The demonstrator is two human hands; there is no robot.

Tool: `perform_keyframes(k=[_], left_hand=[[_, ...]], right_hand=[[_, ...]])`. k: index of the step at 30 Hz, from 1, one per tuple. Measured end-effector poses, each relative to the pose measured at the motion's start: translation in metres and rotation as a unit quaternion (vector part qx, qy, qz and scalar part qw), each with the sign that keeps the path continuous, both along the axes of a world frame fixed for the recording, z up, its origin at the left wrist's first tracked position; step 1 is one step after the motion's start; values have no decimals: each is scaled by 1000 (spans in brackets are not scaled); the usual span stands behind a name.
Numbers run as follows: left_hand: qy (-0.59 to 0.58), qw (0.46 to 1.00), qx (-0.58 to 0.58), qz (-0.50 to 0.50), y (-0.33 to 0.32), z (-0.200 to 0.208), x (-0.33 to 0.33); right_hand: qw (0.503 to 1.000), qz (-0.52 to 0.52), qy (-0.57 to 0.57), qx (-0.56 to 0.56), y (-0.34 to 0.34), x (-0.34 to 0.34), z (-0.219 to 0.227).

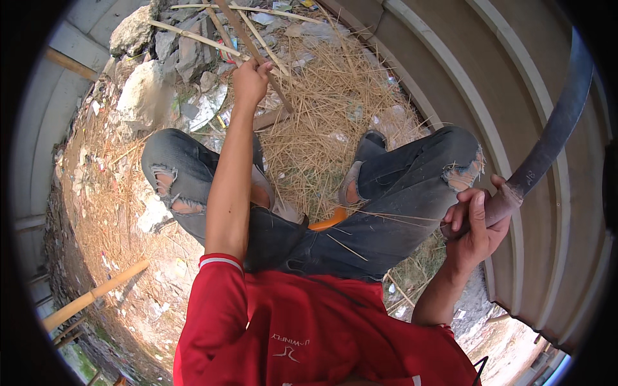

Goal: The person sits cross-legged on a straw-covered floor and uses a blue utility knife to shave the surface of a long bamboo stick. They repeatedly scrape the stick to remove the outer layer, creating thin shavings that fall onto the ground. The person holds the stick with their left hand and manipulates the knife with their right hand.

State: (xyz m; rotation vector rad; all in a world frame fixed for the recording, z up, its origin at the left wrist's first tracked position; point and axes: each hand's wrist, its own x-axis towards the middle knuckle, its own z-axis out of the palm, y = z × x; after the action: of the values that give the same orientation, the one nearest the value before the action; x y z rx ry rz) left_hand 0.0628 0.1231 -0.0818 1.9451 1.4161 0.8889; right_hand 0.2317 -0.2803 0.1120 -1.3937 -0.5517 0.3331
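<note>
In my right hand (pixel 479 225) is the wooden handle of a large curved knife (pixel 547 145). Its dark, broad blade rises up and to the right, away from my body. My left arm reaches forward, and the fingers of my left hand (pixel 250 82) close round a long brown wooden stick (pixel 241 26). The stick's near end slants down to the right over the straw. Pale split bamboo strips (pixel 193 37) lie crossed beside and beyond that hand; whether it also grips one of them, I cannot tell.
Dry straw shavings (pixel 315 96) cover the ground between my bent knees. An orange curved object (pixel 329 220) lies between my legs. Rocks (pixel 145 93) and litter are at the far left. A ribbed metal wall (pixel 444 58) runs along the right; a bamboo pole (pixel 96 294) lies at left.
</note>
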Motion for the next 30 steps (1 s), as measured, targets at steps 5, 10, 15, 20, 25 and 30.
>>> perform_keyframes(k=[5, 10, 15, 20, 25, 30], left_hand=[[-25, 1000, -11, 3, 17, -20, -27], [-32, 999, -35, -3, 9, -13, -26], [-1, 1000, 14, -13, 1, -8, -4], [12, 1000, 6, -25, 5, -3, -1], [15, 999, 1, -29, 11, -7, -2], [-26, 999, 1, -23, 17, -15, -4]], right_hand=[[909, 82, -249, -324, 91, 35, -4], [765, 25, -440, -470, 133, 121, -52], [729, -102, -447, -509, 114, 224, -85], [717, -55, -431, -544, 112, 220, -70], [859, 56, -270, -431, 134, 136, -92], [931, 137, -108, -320, 176, 20, -150]])
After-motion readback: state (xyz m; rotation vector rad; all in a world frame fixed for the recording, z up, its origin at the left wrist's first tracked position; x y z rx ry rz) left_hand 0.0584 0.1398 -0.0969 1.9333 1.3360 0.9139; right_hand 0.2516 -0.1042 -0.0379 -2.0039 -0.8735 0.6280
